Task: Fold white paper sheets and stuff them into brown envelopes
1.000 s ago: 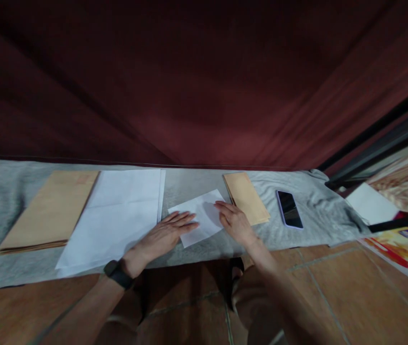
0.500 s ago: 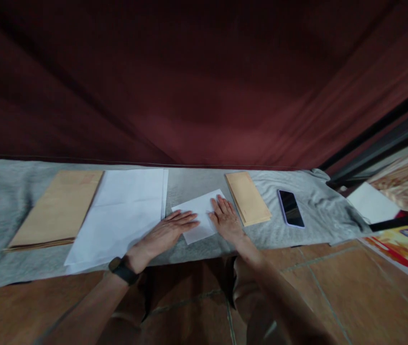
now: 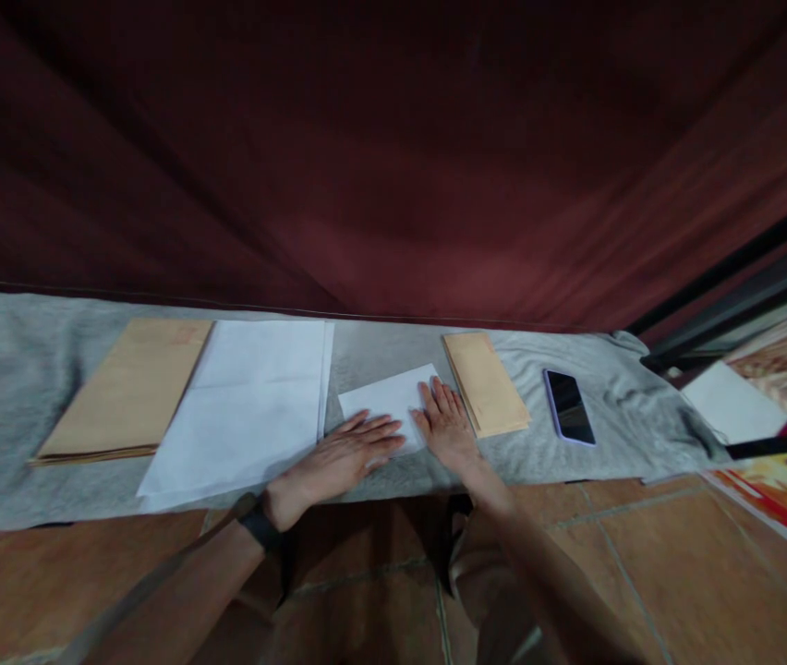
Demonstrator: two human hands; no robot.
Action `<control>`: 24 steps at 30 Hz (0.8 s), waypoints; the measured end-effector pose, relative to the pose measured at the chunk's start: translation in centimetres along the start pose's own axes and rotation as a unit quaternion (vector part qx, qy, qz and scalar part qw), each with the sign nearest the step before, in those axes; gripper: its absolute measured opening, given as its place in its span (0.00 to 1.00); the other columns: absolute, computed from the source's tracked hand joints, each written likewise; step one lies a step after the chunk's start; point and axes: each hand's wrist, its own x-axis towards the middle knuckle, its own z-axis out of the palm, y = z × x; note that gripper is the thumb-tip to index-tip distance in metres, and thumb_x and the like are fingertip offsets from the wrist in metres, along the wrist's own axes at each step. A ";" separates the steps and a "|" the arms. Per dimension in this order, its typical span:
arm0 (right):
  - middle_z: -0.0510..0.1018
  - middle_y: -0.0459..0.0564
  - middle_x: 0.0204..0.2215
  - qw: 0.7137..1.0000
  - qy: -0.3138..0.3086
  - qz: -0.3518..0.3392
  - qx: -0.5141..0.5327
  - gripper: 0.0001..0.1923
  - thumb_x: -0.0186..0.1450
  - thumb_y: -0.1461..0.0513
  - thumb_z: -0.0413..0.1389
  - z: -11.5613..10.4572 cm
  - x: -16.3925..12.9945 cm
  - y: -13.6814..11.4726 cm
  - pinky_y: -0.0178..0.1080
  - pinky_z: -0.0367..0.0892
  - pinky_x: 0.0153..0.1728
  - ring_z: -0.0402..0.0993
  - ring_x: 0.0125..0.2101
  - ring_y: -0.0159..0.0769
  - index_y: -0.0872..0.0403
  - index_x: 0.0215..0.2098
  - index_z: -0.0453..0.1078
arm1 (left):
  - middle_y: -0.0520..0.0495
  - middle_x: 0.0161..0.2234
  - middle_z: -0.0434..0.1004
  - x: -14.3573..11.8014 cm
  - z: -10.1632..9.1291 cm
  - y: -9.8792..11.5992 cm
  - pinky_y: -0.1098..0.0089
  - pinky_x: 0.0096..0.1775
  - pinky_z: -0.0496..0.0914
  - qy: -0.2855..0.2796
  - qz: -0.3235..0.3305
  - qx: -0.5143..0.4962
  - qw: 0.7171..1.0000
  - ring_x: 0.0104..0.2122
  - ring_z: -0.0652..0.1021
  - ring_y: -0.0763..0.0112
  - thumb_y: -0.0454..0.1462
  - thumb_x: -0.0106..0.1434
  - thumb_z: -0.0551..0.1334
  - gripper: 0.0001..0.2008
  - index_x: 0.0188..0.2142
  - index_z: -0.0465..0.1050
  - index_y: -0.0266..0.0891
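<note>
At the near edge, terracotta tiled floor [image 3: 643, 554], with trouser legs [image 3: 483, 563] dim and cut off by the bottom of the view. Around the left wrist, a dark watch [image 3: 260, 522], its face too dark to read. Both forearms cut off below.

Next, on the grey-cloth-covered tabletop [image 3: 380, 351], a small white paper [image 3: 383, 395], under both hands. Over its near left part, the left hand [image 3: 348, 453], palm down, gripping nothing, fingers stretched flat and close together, tips toward the right hand. Over its right end, the right hand [image 3: 450, 434], also palm down and gripping nothing, fingers slightly spread and pointing away, the paper's far right corner just beyond the fingertips. Hidden under fingers and palms, much of the near edge and the right edge; impossible to tell how many layers. Bare to view, the far left part and a strip between the hands.

Just right of the right hand, a small brown envelope stack [image 3: 487, 383]; contact between them hard to judge. Farther right, a phone [image 3: 570, 408] in a pale purple case, screen dark. To the left, large white sheets [image 3: 255, 397] with a faint crease, then a large brown envelope stack [image 3: 134, 388], its marking blurred.

Cut off at the right border, a red-and-yellow printed item [image 3: 781, 489]. Beyond everything, dark red cloth [image 3: 366, 185], its upper part lost in shadow.
</note>
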 end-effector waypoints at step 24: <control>0.81 0.50 0.50 0.916 0.124 -0.193 0.330 0.19 0.69 0.71 0.49 -5.5 0.8 0.3 0.52 0.62 0.63 0.73 0.55 0.38 0.48 0.49 0.76 | 0.44 0.52 0.79 0.8 -3.1 1.7 0.59 0.55 0.70 0.242 0.003 0.065 0.968 0.51 0.77 0.62 0.29 0.65 0.58 0.23 0.59 0.70 0.42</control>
